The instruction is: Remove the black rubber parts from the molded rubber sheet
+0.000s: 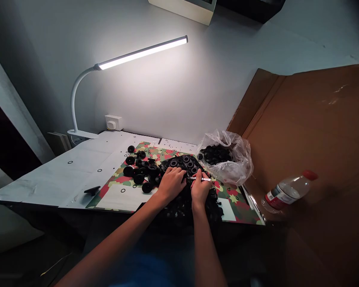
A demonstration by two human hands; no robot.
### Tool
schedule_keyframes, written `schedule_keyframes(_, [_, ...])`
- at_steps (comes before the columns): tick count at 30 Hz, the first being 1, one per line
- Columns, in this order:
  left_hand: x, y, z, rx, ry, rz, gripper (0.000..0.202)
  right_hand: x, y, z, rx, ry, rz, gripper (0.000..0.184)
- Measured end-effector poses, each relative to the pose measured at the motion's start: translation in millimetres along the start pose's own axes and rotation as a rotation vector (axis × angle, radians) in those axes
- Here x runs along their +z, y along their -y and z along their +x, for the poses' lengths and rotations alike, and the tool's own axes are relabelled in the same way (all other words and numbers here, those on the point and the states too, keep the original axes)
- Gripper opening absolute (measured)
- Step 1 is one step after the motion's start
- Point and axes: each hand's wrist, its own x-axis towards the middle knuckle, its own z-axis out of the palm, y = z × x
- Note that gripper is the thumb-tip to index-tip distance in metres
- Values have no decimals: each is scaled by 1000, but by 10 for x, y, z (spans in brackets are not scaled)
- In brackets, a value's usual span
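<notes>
My left hand (171,183) rests with curled fingers on a heap of black round plastic parts (184,164) at the near edge of the table; what it grips is hidden. My right hand (200,187) is closed around a thin white stick-like tool (204,179) that points to the right, just over the same heap. More black round parts (139,169) lie loose to the left on a camouflage-pattern sheet (237,199).
A clear plastic bag (231,163) with black parts sits right of my hands. A plastic water bottle (287,192) lies against a large brown cardboard sheet (317,131). A lit desk lamp (137,54) clamps at the back left. White paper (77,163) with small black rings covers the table.
</notes>
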Motion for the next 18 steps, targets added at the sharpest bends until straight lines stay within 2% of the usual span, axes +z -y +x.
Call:
schedule_keyframes(13, [-3, -37, 7, 50, 30, 76, 36, 6, 70, -25, -157, 49, -147, 59])
schedule_keyframes(18, [65, -42, 30, 52, 33, 80, 36, 29, 105, -53, -190, 61, -240, 36])
